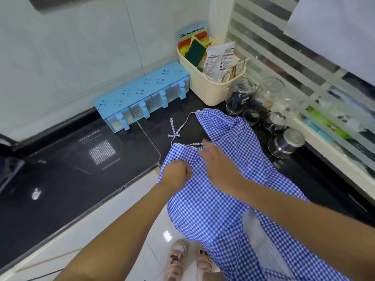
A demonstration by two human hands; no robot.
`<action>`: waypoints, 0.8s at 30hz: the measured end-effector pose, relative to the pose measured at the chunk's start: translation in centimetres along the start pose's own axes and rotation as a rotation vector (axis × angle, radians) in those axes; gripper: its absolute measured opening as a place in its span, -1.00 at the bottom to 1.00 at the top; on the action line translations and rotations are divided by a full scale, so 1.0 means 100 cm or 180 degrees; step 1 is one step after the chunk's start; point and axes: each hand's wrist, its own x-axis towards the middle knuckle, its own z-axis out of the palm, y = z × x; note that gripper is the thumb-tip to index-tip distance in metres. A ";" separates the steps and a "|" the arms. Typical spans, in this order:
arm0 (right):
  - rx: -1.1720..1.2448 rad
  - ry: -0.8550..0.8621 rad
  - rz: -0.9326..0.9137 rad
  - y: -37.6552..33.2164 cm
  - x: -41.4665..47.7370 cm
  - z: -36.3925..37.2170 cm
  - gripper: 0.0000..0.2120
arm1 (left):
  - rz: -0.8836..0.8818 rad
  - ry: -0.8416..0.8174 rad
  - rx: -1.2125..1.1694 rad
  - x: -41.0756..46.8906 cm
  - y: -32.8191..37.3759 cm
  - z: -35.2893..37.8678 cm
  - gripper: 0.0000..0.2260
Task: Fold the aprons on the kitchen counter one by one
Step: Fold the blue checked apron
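Blue-and-white gingham cloth apron [223, 201] spread over glossy black counter [308, 179], skirt hanging off its front edge, left hand [178, 171] curled, gripping bib fabric, right hand [220, 166] fingers straight, flat on bib.

Beyond the left hand [176, 171], a light-blue spice rack [142, 92] stands against the wall. Beyond the right hand [221, 167], a cream basket [205, 88] in the corner holds a green sponge [195, 51] and printed packets [218, 59]. Glass jars [240, 96] cluster just right of the basket, and a steel tin [286, 142] sits nearer. Below both hands, pink sandals [176, 258] rest on white floor tiles [159, 222].
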 end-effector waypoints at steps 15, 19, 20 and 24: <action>-0.0105 -0.0508 0.0336 0.021 -0.062 0.085 -0.42 | -0.1636 -0.1926 -0.0958 -0.057 -0.115 -0.006 -0.61; -0.0198 -0.0532 0.0876 0.043 -0.051 0.072 -0.26 | -0.1522 -0.1556 -0.1201 -0.049 -0.118 0.015 -0.31; -0.0181 -0.0605 0.0951 0.046 -0.047 0.065 -0.23 | -0.1477 -0.1448 -0.1274 -0.044 -0.118 0.021 -0.34; -0.0208 -0.0547 0.1149 0.026 -0.035 0.047 -0.31 | -0.1302 -0.1323 -0.1091 -0.030 -0.123 0.048 -0.59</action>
